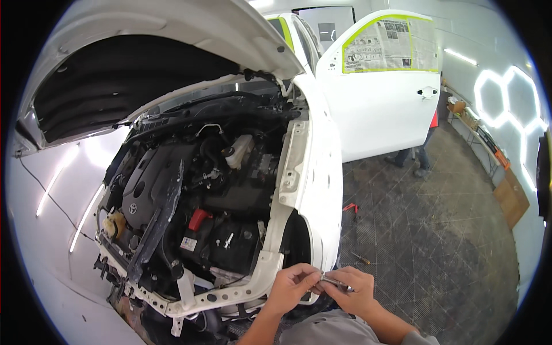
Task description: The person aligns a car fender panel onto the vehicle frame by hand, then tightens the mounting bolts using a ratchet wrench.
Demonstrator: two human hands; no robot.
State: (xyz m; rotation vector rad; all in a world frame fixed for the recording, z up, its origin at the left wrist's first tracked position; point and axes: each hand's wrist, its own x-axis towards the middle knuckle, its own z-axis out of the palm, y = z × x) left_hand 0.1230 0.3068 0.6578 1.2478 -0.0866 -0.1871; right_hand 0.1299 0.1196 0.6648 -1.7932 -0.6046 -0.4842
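Observation:
My two hands meet in front of me, just above the front corner of a white vehicle's open engine bay. Between the fingers of my right hand [355, 289] lies a slim, shiny metal tool [336, 282], its exact kind too small to tell. The closed thumb and fingers of my left hand [294, 286] pinch the near-left tip of that tool; any small part there is hidden by the fingertips. Left of my hands runs the white perforated front frame [261, 265]. Behind it sits a black battery [233, 244] with a red terminal cover [199, 219].
A raised hood [172, 23] arches overhead at left. The white front door [385, 109] stands open, its window masked with newspaper and green tape. A red tool [351, 208] and a thin tool [361, 258] lie on the floor. Behind the door stands another person [422, 158].

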